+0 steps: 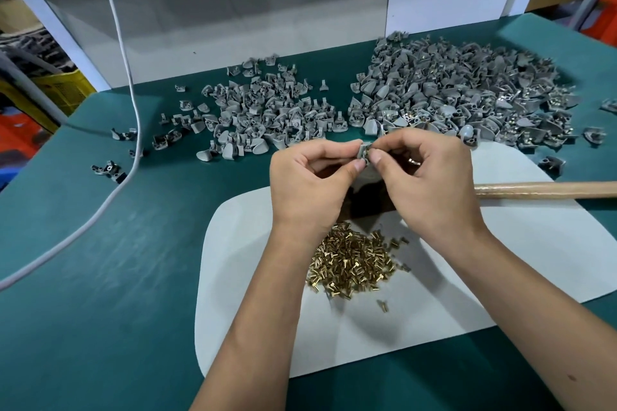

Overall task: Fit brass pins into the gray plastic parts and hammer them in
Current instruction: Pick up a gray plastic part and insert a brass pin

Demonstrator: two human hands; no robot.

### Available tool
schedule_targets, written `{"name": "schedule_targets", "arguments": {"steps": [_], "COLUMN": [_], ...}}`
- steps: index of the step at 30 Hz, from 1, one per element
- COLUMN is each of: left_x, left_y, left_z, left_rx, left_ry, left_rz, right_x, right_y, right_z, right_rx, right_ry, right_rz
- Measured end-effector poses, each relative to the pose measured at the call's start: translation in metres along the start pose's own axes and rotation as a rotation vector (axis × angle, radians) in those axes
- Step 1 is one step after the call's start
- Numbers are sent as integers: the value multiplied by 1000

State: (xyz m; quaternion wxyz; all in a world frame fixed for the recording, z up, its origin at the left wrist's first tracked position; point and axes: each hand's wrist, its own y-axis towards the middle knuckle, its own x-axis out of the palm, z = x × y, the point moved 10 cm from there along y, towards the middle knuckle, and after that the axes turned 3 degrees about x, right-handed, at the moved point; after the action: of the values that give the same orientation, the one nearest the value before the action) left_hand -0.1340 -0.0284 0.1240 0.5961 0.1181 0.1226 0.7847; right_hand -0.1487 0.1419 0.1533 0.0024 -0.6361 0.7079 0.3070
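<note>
Gray part (363, 153) between both hands (309, 183) (430, 177) (lettering nowhere legible)

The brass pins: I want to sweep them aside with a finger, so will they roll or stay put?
The brass pins look short, round and headed, so they would probably roll in small arcs. A few strays already lie apart from the heap on the white mat. Being small, smooth metal, they are likely slippery.

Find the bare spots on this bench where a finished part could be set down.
Free: green mat left of the white sheet, and the sheet's right side below the hammer handle. Crowded: both gray part piles behind the hands, brass pins between the wrists.
</note>
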Motion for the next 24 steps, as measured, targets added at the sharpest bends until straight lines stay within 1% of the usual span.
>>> {"name": "schedule_targets", "arguments": {"steps": [10,16,19,23,24], "left_x": [4,5,8,7,6], "left_y": [-3,-4,-4,-3,-3], "left_z": [5,5,7,10,11], "left_rx": [46,55,89,126,135], "left_ry": [100,159,241,333,356], "left_rz": [53,31,-17,-18,-19], "right_x": [-2,-1,4,3,-3], "right_y": [1,2,5,13,19], "right_z": [4,6,8,8,10], "right_rx": [83,103,121,76,73], "right_ry": [-31,-76,-78,-98,-122], "right_rz": [-2,-3,-64,-268,-296]}}
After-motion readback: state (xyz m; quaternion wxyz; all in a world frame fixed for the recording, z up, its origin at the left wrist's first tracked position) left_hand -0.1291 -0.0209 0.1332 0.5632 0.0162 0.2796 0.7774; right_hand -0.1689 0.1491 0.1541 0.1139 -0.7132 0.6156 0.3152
